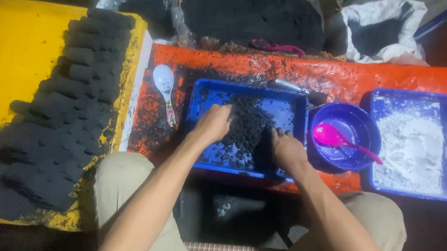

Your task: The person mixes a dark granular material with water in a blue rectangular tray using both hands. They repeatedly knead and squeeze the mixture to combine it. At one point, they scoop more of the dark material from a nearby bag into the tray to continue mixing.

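Both forearms are reaching forward as I watch, left hand [213, 124] and right hand [287, 148] lying spread, palms down, on black mix [246, 125]. Its blue tray [205, 92] is sitting on orange sheeting [354, 79].

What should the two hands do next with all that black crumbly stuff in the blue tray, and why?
Probably draw the left hand and right hand toward each other, heaping the black crumbly mix between them. It lies loose and scattered across the blue tray, and both hands already rest on it, one at each side.
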